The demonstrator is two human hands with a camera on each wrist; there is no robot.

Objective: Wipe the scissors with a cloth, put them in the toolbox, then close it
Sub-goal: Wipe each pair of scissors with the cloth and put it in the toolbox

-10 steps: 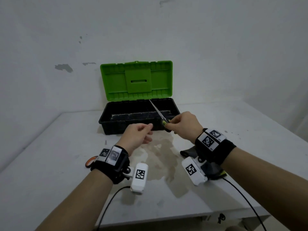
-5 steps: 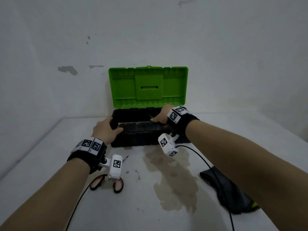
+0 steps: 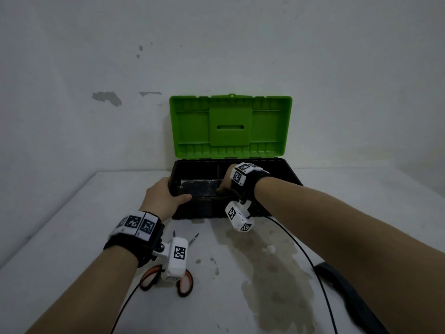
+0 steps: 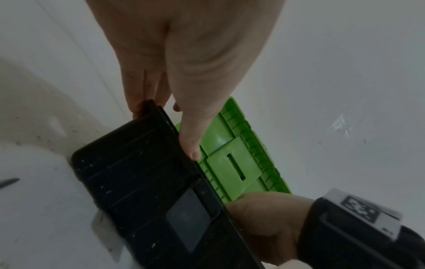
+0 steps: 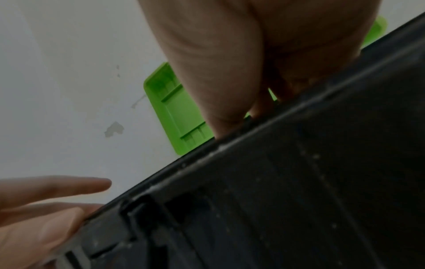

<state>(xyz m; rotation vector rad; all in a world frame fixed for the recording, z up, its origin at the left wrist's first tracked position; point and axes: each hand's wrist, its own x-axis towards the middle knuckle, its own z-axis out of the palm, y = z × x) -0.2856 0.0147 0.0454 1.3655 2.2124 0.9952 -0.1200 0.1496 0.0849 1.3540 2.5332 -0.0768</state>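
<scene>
Toolbox (image 3: pixel 237 208), black, green lid (image 3: pixel 230 126) upright against the wall. Your left hand (image 3: pixel 163 196) grips its front-left rim; your right hand (image 3: pixel 227 180) reaches inside, fingers hidden (grasp: cannot tell). Orange-handled scissors (image 3: pixel 185 283) lie on the table (image 3: pixel 72 237), near you.

Risks: the lid could drop on your wrist; the cable (image 3: pixel 310 261) may snag the box rim.

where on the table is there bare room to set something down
Bare tabletop lies left of the toolbox out to the table's left edge, and right of it toward the far right corner. It is crowded in front: orange-handled scissors under the left wrist, a stain, and a dark cloth at near right.
</scene>
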